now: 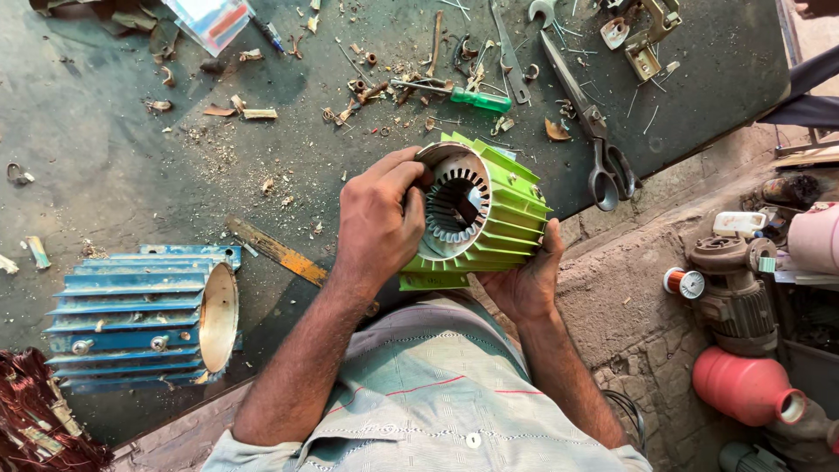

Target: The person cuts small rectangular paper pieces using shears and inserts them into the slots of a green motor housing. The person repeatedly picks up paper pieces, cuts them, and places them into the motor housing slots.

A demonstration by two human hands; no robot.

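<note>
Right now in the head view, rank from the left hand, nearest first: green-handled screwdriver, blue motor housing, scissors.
From the left hand:
1. green-handled screwdriver, above it on the bench.
2. blue motor housing, lower left.
3. scissors, upper right, past the green housing.
The last two are fairly close.

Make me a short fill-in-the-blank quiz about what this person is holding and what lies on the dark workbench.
1. Both hands hold a finned metal motor housing coloured ____.
2. The left hand grips the housing's open ____ end.
3. On the workbench, at the picture's left, lies a second finned housing coloured ____.
4. The screwdriver beyond the hands has a ____ handle.

Missing words: green; round; blue; green
</note>
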